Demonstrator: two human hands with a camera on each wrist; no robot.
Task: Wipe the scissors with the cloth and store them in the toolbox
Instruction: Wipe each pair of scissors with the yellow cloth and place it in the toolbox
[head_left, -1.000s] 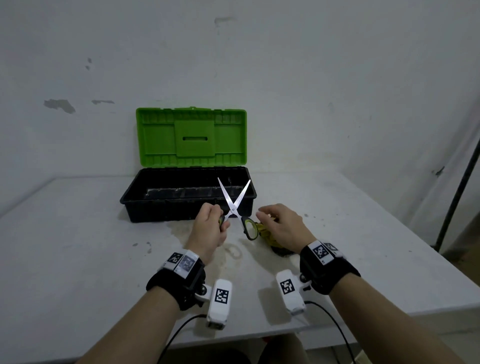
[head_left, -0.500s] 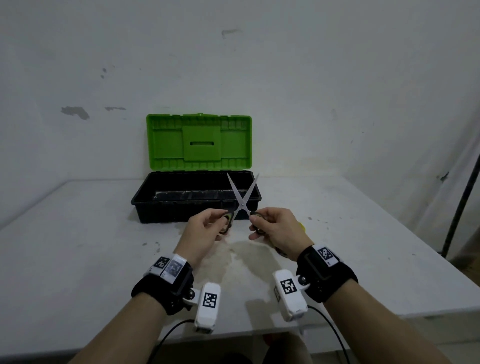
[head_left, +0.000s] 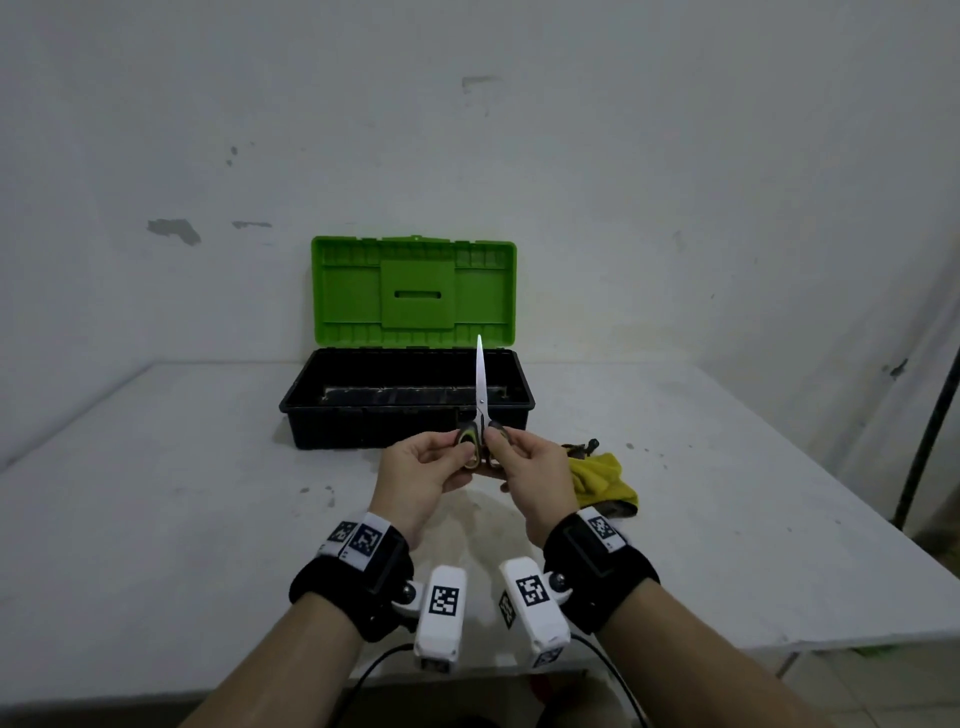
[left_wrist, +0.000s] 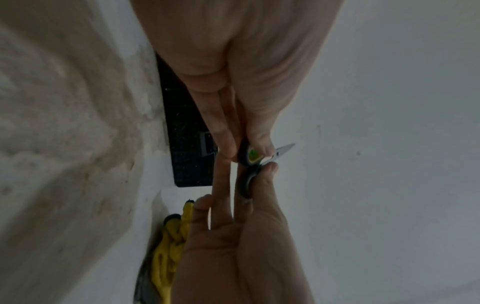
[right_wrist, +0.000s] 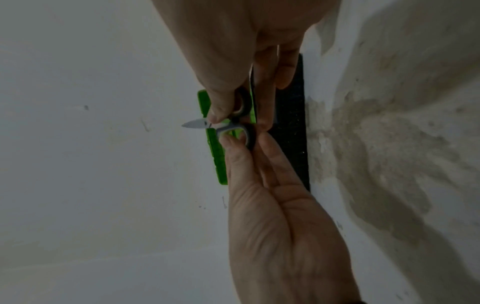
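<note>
Both hands hold the scissors (head_left: 479, 382) upright above the table, in front of the toolbox, with the blades together and the tip pointing up. My left hand (head_left: 457, 449) pinches the left handle loop (left_wrist: 250, 156). My right hand (head_left: 501, 448) pinches the right handle loop (right_wrist: 240, 107). The toolbox (head_left: 311, 415) is a black tray with its green lid (head_left: 353, 291) standing open against the wall. The crumpled yellow cloth (head_left: 605, 480) lies on the table just right of my right hand, and neither hand touches it.
The white table (head_left: 156, 493) has stains near its middle and its front edge runs close to my wrists. A wall stands right behind the toolbox. A dark pole (head_left: 930, 415) leans at the far right, beyond the table.
The scissor blades, spread in an X before, have come together and point straight up. My right hand left the cloth and took the right handle; the hands moved closer together.
</note>
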